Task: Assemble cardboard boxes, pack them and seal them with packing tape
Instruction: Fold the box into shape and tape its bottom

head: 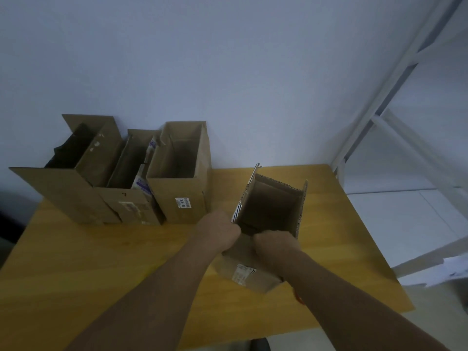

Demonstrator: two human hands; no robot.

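Three open cardboard boxes stand in a row at the far left of the table, touching one another. The left box [63, 191] holds something dark. The middle box [126, 211] has printed packets tucked along its right wall. The labelled box [167, 198] is too shadowed inside to tell what it contains. The near box [271, 206] stands apart to their right, open at the top. It has a black-and-white striped strip [238, 208] along its left rim and a white label [244, 272] on its near face.

Both forearms reach in from the bottom edge. The left hand [219, 230] is curled at the near box's left corner. The right hand [274, 240] hooks over the near rim just beside it. Both appear to grip the cardboard, though the fingertips are hidden behind the knuckles. A red thread [297, 297] circles the right wrist.

The table [88, 269] is yellow wood, set against a pale bluish wall [228, 59]. A white metal frame [374, 115] rises at the right, and white paper [453, 272] shows at the right edge.
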